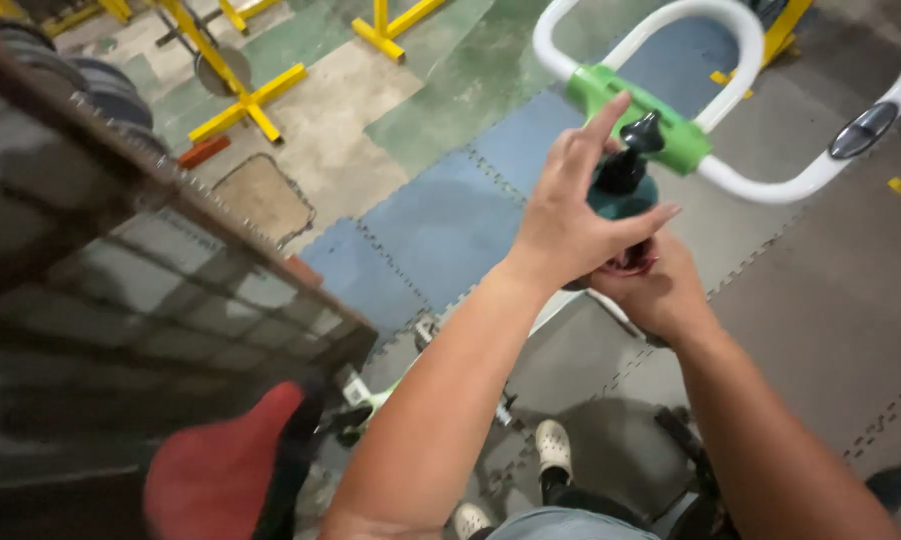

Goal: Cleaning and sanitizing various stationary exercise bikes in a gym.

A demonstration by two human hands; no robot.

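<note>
Fingers [611, 120] of both hands grasp a green pump bottle [621, 185] above grey-blue foam floor mats [441, 220].

blue and grey foam floor mats [441, 225], yellow racks [246, 100].

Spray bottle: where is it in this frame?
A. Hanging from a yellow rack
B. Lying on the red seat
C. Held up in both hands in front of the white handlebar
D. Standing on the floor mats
C. The dark green spray bottle is gripped by the left hand at its top and the right hand beneath it, in front of the white handlebar.
</note>
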